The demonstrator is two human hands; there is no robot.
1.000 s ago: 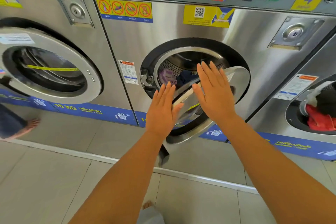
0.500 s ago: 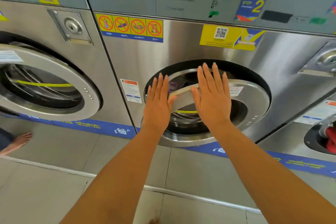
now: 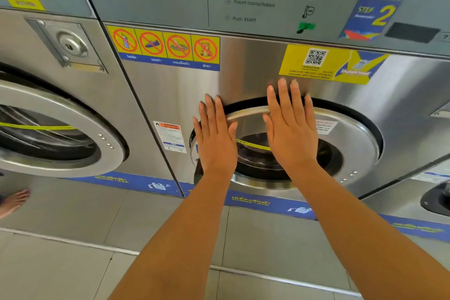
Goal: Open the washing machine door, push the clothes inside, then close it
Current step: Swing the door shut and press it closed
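Note:
The middle steel washing machine [image 3: 243,80] has its round chrome door [image 3: 353,143] lying almost flat in the black door seal. My left hand [image 3: 215,139] is pressed flat on the door's left edge, fingers straight and apart. My right hand [image 3: 291,129] lies flat on the door's upper rim and glass, fingers spread, tips reaching the steel front above. Neither hand holds anything. Through the dark glass [image 3: 255,156] I cannot make out the clothes.
A second machine with a shut round door [image 3: 60,134] stands to the left. Another machine's opening [image 3: 438,200] shows at the far right edge. A person's bare foot [image 3: 13,202] rests on the tiled floor at the left. A tiled step [image 3: 267,238] runs below the machines.
The door has swung from half open to nearly shut under both flat hands. The clothes seen in the drum earlier are out of sight. The view has moved closer to the machine.

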